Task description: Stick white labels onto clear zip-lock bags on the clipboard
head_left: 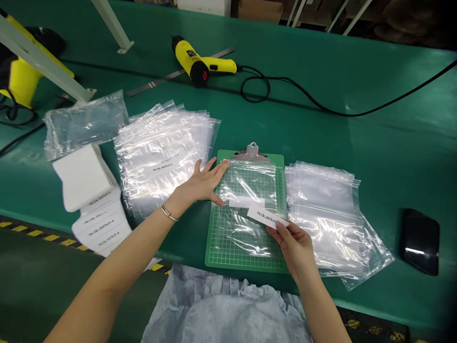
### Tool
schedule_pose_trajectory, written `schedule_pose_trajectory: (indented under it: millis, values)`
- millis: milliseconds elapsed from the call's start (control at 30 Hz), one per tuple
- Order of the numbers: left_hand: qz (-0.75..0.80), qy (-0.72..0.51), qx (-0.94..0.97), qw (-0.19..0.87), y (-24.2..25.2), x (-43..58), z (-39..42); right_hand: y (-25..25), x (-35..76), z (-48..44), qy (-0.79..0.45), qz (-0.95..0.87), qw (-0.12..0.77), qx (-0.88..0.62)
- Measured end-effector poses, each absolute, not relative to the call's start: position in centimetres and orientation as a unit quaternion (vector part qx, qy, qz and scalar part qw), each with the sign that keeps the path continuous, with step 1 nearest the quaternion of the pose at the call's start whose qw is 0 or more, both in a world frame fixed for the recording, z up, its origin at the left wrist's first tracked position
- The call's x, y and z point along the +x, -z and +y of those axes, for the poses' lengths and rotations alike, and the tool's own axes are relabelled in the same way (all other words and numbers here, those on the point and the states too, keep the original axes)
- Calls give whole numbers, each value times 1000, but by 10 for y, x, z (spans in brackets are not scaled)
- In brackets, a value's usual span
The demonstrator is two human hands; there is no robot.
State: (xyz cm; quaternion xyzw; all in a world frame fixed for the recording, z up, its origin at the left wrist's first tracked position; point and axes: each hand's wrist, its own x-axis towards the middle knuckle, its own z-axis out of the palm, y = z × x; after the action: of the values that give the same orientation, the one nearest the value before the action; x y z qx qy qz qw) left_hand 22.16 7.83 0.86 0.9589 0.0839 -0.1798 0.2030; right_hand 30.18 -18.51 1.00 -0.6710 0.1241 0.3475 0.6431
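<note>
A clear plastic bag (246, 238) lies on a green gridded clipboard (217, 257), below its metal clip. My left hand (205, 183) has its fingers spread, the tips at the bag's upper left edge. Between the thumb and fingers of my right hand (294, 243) is a white printed label (262, 215), tilted over the middle of the bag. A pale strip shows beneath it on the clipboard. Left of the clipboard is a fanned pile of labelled bags (160, 162); on the right lies a stack of plain bags (324, 214).
A strip of labels (103, 221) and a wrapped plastic packet (87, 121) lie at the left. Farther back are a yellow heat gun (193, 59) with a black cord, a metal ruler (143, 89) and white rack legs. A black object (420, 240) sits at the right.
</note>
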Motion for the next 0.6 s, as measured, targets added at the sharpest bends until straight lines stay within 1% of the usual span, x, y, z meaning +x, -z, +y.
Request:
schedule_pose_trajectory:
  millis: [233,400,600]
  values:
    - [81,170,961,201,-7,220,78,-11,302,-184,-346,130,646,-668]
    - [85,187,959,193,-10,221,77,-11,302,-184,-342,136,649,-666]
    - [85,190,961,182,-7,223,74,-25,323,-180,-327,147,663,-657]
